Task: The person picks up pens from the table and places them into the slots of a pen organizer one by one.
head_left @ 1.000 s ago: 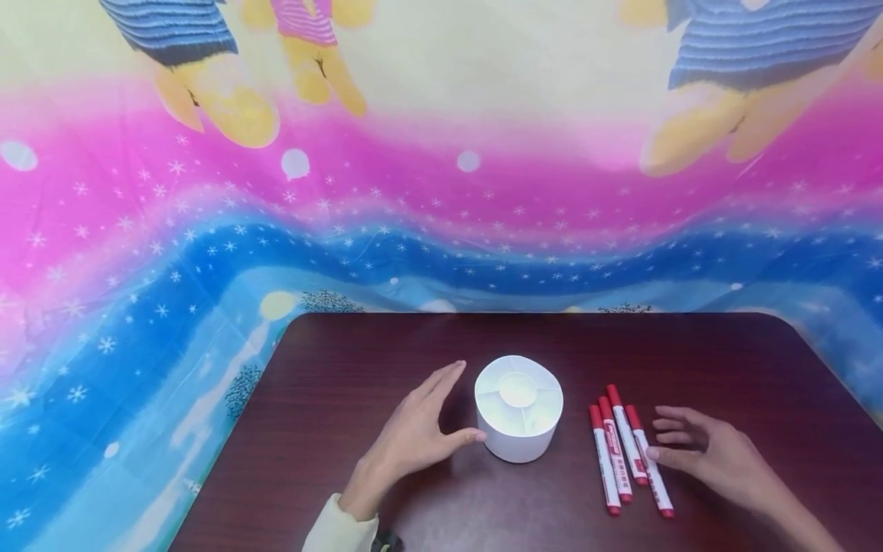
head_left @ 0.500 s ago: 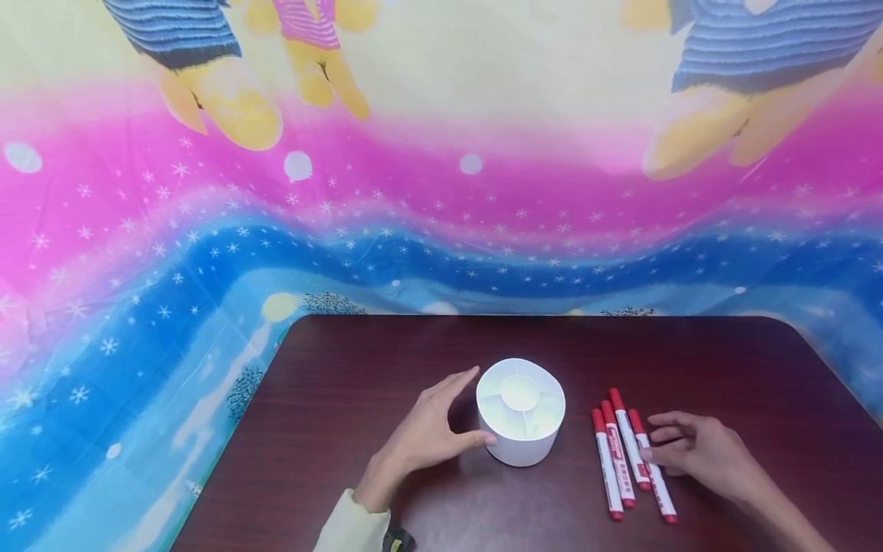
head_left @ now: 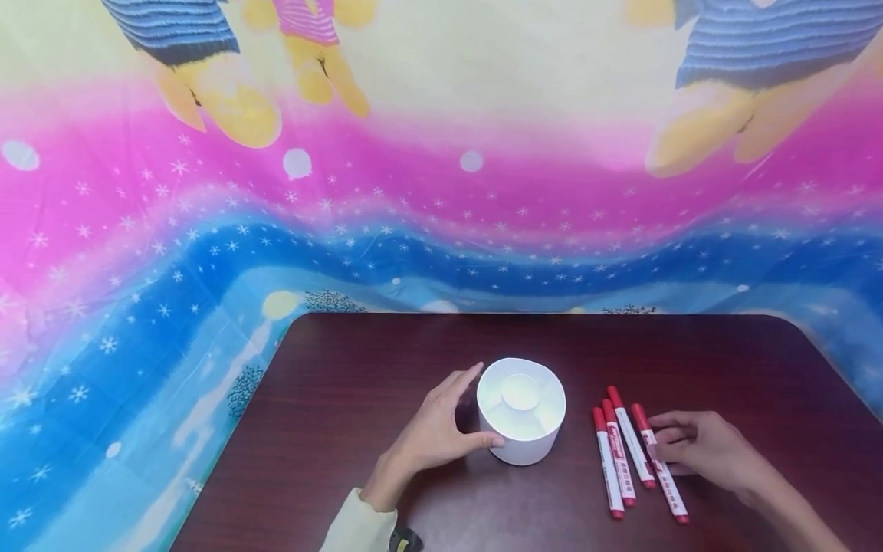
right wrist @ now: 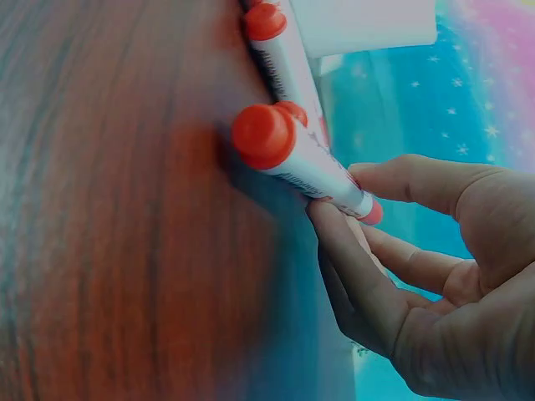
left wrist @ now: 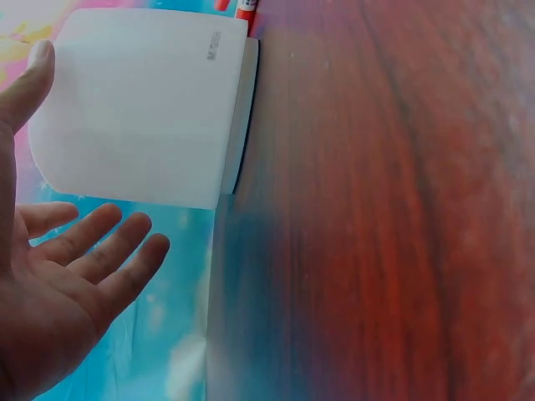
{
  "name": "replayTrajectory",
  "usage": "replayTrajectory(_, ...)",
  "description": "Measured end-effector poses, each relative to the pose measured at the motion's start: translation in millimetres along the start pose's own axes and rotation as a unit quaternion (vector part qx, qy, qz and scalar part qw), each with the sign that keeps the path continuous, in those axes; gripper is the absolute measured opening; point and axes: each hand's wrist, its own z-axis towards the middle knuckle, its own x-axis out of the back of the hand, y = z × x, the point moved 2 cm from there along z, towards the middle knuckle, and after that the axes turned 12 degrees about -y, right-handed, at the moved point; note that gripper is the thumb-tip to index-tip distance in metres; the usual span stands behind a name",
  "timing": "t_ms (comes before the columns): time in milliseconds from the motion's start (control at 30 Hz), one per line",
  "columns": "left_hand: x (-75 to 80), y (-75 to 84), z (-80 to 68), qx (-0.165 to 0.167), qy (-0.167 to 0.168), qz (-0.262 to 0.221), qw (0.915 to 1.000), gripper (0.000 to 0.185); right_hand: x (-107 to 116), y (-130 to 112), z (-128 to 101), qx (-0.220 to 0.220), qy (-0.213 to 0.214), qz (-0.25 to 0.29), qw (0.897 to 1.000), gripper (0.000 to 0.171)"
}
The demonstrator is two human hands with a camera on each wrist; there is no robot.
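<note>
Pinching the rightmost marker [head_left: 660, 464], right hand [head_left: 704, 451] beside the others.

Dark wooden table [head_left: 724, 360] with white holder [head_left: 520, 429], red markers [head_left: 614, 468].

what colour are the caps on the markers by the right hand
Red, on white barrels; the caps show best in the right wrist view.

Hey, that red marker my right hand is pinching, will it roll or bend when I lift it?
The red marker looks like a stiff plastic barrel, so bending seems unlikely. Being round, it may roll if dropped on the smooth table. The right hand probably lifts it easily.
</note>
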Motion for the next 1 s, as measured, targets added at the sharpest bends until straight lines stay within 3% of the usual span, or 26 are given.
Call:
replayTrajectory(367,-0.4,-0.5,3.8,-0.008,-0.001,0.012,0.9999,0.110,8,-13,-10,0.045,-0.017,0.048,0.998,0.064)
replayTrajectory(1000,0.5,-2.2,3.0,-0.010,-0.002,0.006,0.9999,0.108,-9,-58,-1,0.149,0.002,0.100,0.984,0.061)
